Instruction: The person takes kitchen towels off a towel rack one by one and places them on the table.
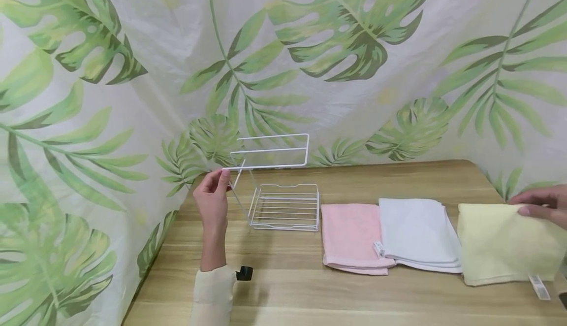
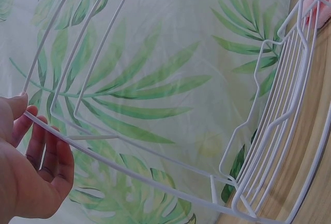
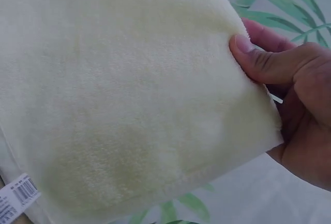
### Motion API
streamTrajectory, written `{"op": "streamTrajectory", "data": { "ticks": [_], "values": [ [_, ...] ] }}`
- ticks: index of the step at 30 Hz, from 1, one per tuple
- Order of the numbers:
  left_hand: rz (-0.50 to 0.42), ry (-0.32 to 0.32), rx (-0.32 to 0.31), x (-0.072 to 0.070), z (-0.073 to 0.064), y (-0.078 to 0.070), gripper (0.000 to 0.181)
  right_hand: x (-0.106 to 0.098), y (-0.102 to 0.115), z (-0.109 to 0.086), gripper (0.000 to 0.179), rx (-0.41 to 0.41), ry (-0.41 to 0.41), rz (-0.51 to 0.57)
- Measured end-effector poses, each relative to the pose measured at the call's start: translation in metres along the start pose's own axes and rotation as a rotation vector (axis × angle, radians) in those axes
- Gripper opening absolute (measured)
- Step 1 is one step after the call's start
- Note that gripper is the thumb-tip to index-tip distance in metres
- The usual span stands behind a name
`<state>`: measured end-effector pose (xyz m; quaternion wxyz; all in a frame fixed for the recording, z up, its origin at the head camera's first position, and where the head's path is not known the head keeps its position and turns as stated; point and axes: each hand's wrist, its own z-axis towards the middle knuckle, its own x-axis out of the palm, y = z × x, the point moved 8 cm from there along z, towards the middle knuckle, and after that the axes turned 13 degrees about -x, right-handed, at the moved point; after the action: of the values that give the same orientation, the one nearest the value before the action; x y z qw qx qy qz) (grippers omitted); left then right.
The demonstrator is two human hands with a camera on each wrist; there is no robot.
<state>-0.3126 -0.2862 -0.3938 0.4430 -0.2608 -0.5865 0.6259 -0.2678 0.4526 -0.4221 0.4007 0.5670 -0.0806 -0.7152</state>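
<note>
A white wire rack point(image 1: 285, 228) stands on the table, with a slatted basket below and an open frame of bars above. My left hand point(image 1: 212, 193) pinches the upper frame at its near left corner, thumb on the wire point(image 2: 129, 175). Over at the right edge, my right hand point(image 1: 542, 205) grips a folded yellow towel point(image 1: 505, 247) by its far edge. In the right wrist view the thumb lies on the towel's face point(image 3: 139, 94) and the other fingers are behind it. A printed tag point(image 3: 18, 198) hangs from the towel.
A folded pink towel point(image 1: 350, 237) lies right of the rack, and a folded white towel point(image 1: 416, 232) overlaps its edge. Both rest on the wooden table point(image 1: 292, 286). Leaf-patterned cloth point(image 1: 345, 109) hangs close behind the table and along its left side.
</note>
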Motion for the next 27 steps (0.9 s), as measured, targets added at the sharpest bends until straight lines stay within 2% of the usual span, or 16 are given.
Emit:
{"op": "streamTrajectory", "data": {
  "ticks": [4, 6, 9, 13, 19, 25, 27],
  "values": [
    [-0.002, 0.004, 0.002, 0.000, 0.000, 0.000, 0.014, 0.003, 0.003, 0.010, 0.016, -0.105, 0.000, -0.110],
    [-0.004, 0.003, 0.004, 0.000, 0.000, 0.000, 0.015, 0.005, 0.000, 0.015, 0.011, -0.115, 0.006, -0.162],
    [-0.006, 0.005, 0.005, 0.000, 0.000, -0.001, 0.016, 0.009, -0.010, 0.021, 0.011, -0.087, 0.039, -0.219],
    [-0.007, 0.009, 0.008, 0.000, -0.001, -0.001, 0.017, 0.016, -0.022, 0.028, 0.014, -0.055, 0.069, -0.199],
    [-0.004, 0.002, 0.008, -0.001, -0.001, -0.001, 0.019, 0.027, -0.031, 0.035, 0.015, -0.045, 0.070, -0.212],
    [0.003, 0.011, 0.008, 0.000, -0.002, -0.002, 0.021, 0.040, -0.049, 0.034, 0.019, 0.045, 0.089, -0.228],
    [0.001, 0.013, 0.009, 0.000, -0.002, -0.002, 0.021, 0.045, -0.053, 0.034, 0.018, 0.042, 0.073, -0.231]
  ]
}}
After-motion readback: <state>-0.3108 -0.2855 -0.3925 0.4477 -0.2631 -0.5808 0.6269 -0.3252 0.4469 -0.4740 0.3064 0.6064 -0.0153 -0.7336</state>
